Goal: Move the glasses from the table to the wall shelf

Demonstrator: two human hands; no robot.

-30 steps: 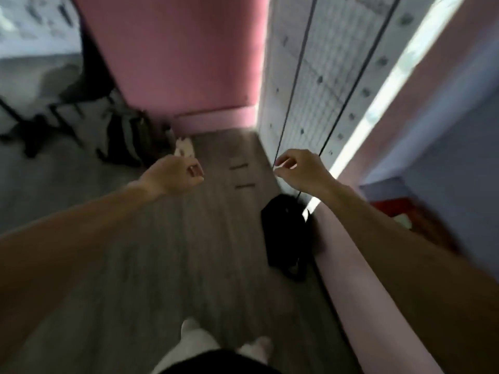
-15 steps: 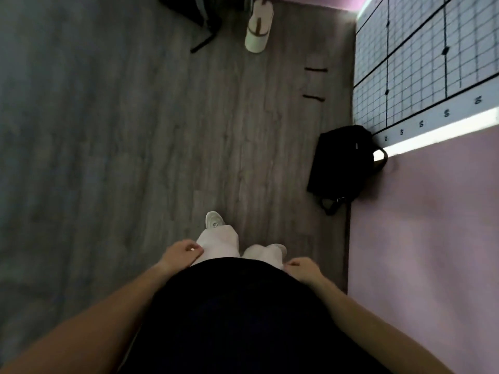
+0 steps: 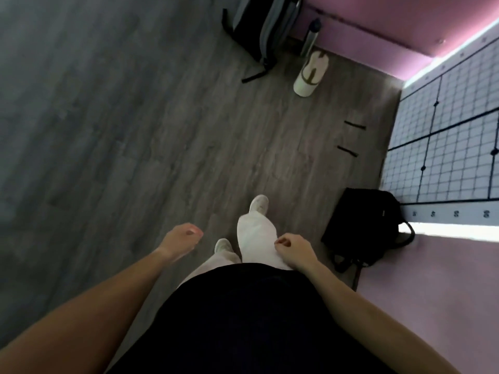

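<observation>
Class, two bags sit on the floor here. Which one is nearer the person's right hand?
The black bag by the gridded wall panel, just beyond the right hand. The grey backpack stands far off by the pink wall.

A second ago both my arms reach out ahead at chest height; now my left hand [image 3: 181, 240] and right hand [image 3: 294, 249] hang low by my hips, fingers loosely curled, holding nothing. My view tips down onto the floor [image 3: 135, 130]. Since half a second ago, my right foot [image 3: 258, 204] steps farther forward.
</observation>
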